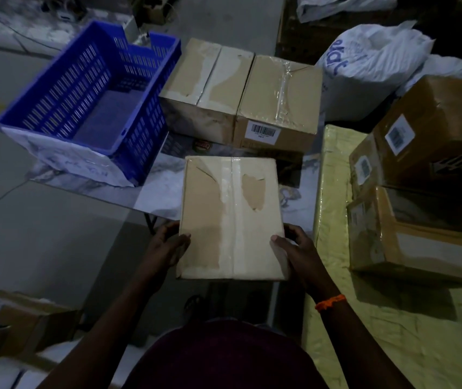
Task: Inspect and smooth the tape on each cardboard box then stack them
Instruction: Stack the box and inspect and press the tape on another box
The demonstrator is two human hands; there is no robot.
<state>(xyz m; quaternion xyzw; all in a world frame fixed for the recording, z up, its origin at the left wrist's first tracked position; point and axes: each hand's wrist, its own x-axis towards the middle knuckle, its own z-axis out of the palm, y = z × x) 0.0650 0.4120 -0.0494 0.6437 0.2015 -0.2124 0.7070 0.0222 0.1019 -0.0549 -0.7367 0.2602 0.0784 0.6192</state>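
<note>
A flat cardboard box [210,220] with a strip of clear tape down its middle and torn paper patches hangs in front of me over the table's near edge. My left hand [165,245] grips its left side, thumb on top. My right hand [294,251] grips its right side the same way. Two more taped boxes stand side by side at the back of the table: a torn-surfaced box [204,88] on the left and a box with a barcode label [277,99] on the right.
A blue slotted plastic crate [89,99] sits on the marble-patterned table [156,186] at the left. Several cardboard boxes [415,237] lie on a yellow surface [333,169] to the right. White sacks [364,66] stand behind. Another box [22,321] lies on the floor, lower left.
</note>
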